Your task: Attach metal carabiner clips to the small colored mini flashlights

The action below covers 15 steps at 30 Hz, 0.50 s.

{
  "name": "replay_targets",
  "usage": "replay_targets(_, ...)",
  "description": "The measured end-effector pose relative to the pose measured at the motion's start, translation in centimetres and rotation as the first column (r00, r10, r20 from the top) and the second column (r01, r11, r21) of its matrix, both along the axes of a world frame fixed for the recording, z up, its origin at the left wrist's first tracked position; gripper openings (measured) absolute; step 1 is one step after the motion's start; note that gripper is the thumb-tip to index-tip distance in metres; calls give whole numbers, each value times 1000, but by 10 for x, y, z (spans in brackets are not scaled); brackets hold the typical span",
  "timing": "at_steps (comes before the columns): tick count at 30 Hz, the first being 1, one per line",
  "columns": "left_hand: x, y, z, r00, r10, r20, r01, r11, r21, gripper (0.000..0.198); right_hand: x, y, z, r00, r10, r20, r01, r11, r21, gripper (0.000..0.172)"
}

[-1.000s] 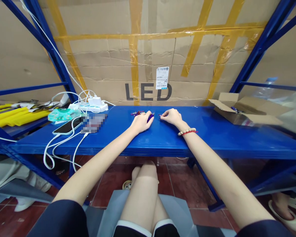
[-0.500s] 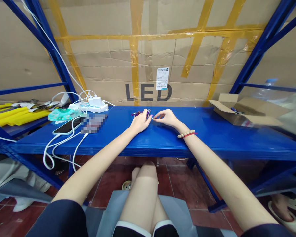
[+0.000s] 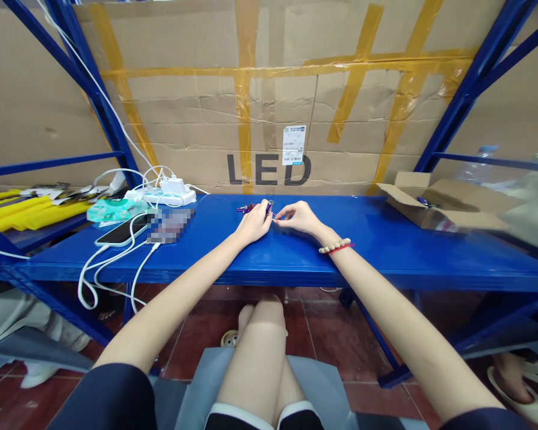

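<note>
My left hand (image 3: 253, 224) is closed around a small bunch of shiny purple pieces (image 3: 245, 209) over the middle of the blue table. Part of the bunch sticks out past the fingers on the left; what kind of thing it is, I cannot tell. Close beside it, my right hand (image 3: 301, 217) has thumb and forefinger pinched together by the left fingertips. Something thin shows at that pinch, too small to name. A beaded bracelet (image 3: 335, 245) and a red cord circle the right wrist.
On the left of the blue table (image 3: 269, 263) lie a phone (image 3: 123, 232), white cables, a power strip (image 3: 173, 196) and a green-white packet (image 3: 116, 209). Yellow strips (image 3: 40, 214) lie further left. An open cardboard box (image 3: 439, 209) stands at right; a taped cardboard wall marked LED rises behind.
My right hand has shifted slightly left, bringing its pinched fingertips closer to the left hand. The left hand keeps its hold on the purple pieces.
</note>
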<state>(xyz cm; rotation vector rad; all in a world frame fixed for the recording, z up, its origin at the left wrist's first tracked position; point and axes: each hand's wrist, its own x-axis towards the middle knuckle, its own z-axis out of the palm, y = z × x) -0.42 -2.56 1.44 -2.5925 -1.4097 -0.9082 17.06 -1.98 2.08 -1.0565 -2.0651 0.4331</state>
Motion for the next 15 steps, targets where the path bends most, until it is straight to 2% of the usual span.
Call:
replay_targets(7,-1,5,-3,999,-20,26,20,1000,2,11,-1,0,-3,998,6,70,-14,993,120,19)
replay_targets(15,-2,4,-2,999,-21,46,21,1000,-2,11,-2,-1,-3,994,-67,86,49,980,194,32)
